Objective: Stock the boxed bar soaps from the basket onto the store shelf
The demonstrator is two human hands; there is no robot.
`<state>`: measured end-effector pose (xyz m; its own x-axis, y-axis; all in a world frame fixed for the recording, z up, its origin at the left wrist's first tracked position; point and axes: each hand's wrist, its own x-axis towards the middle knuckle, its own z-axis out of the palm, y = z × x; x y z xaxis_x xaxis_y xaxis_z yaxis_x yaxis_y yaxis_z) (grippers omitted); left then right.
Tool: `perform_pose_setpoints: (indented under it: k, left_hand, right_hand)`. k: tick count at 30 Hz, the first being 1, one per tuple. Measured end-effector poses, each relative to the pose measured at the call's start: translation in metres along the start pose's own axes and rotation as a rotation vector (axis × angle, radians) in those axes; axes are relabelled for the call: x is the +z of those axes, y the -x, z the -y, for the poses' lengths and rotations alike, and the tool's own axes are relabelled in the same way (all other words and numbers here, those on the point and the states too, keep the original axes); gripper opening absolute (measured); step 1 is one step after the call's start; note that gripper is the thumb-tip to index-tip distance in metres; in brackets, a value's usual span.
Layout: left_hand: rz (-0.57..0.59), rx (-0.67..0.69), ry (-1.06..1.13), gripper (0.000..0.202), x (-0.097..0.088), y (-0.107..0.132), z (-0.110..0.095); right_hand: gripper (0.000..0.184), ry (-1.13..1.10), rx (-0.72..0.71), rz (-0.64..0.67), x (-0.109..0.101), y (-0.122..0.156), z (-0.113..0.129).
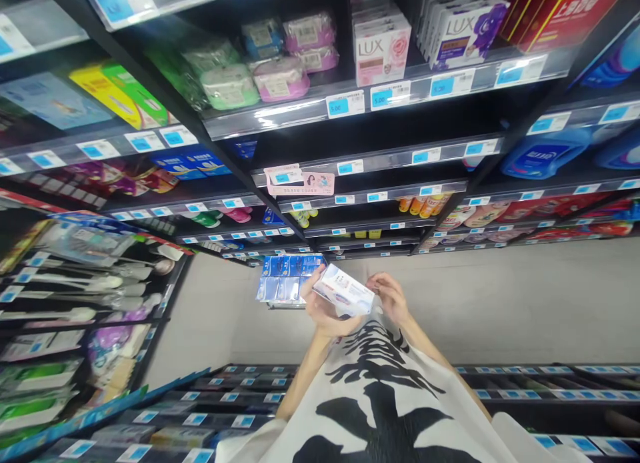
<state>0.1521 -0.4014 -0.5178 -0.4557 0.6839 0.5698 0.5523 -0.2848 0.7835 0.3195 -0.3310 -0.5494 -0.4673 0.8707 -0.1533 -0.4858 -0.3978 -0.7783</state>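
Observation:
A white box (344, 289) with pale blue and small printed marks is held tilted in front of my body. My left hand (325, 309) grips it from the left and below, its fingers wrapped around the edge. Just off the box's right end is my right hand (391, 295), with its fingers curled and the fingertips near the corner. Whether those fingers hold anything small is hard to make out. Beyond my left hand, low by the floor, lies a group of blue packs (287, 276), partly hidden behind the hand and box.
Ahead stands a tall black shelf (360, 163) with price tags, soap boxes (383, 49) and plastic soap dishes (281, 77). Blue detergent bottles (545, 153) are at the right. A rack of hanging utensils (75, 279) stands left, and more shelving (250, 396) runs behind me. Grey floor (500, 303) lies between.

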Motion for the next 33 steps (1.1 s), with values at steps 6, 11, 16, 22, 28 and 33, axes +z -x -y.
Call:
perform_pose_setpoints:
  k: [6,11,16,22,28,33]
  left_hand:
    - [0.201,0.307,-0.154,0.112,0.006,-0.022,-0.02]
    - [0.258,0.226,-0.209,0.124,0.013,-0.021,-0.023]
    - [0.269,0.164,-0.182,0.124,0.013,-0.018,-0.019]
    - [0.321,0.146,-0.176,0.118,0.01,-0.018,-0.021]
    - [0.319,0.119,-0.173,0.112,0.009,-0.014,-0.022]
    - [0.28,0.153,-0.171,0.114,0.008,-0.015,-0.018]
  right_hand:
    - [0.07,0.042,-0.016,0.002,0.003,0.001,-0.005]
    - [0.049,-0.038,0.093,-0.089,0.007,-0.004,-0.008]
    - [0.039,-0.114,0.263,-0.086,0.015,-0.004,-0.009]
    - [0.033,-0.05,0.379,-0.034,0.018,0.001,-0.009]
    - [0.032,-0.026,0.383,-0.025,0.019,0.004,-0.006]
    - [0.035,-0.05,0.27,-0.104,0.016,-0.001,-0.01]
